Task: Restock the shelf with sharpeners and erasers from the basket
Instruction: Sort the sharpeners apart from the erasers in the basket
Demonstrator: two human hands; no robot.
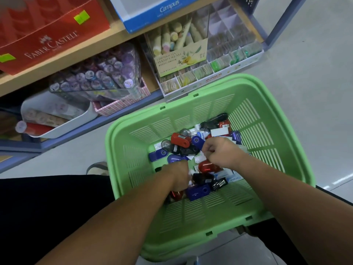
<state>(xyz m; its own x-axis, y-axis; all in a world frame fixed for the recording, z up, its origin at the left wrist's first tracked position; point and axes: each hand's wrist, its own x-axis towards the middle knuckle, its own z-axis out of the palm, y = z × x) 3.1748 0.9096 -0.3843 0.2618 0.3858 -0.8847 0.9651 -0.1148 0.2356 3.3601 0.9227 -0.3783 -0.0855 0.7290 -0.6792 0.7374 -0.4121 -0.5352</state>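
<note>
A green plastic basket (267, 115) stands on the floor in front of me. Its bottom holds several red, blue and black sharpeners (180, 140) mixed with white erasers (219, 132). Both my hands reach down into this pile. My left hand (178, 177) has its fingers curled down among the items near a red sharpener (175, 195); what it holds is hidden. My right hand (219, 152) is curled into a fist over the middle of the pile, next to a red sharpener (205, 167); its fingers hide what is inside.
The shelf (80, 52) rises at the upper left with a red Faber-Castell box (51, 35), a blue Campus box (162, 14), a clear tub of pens (99, 79), a hand cream box (181, 58) and a divided tray (229, 60). Grey floor lies to the right.
</note>
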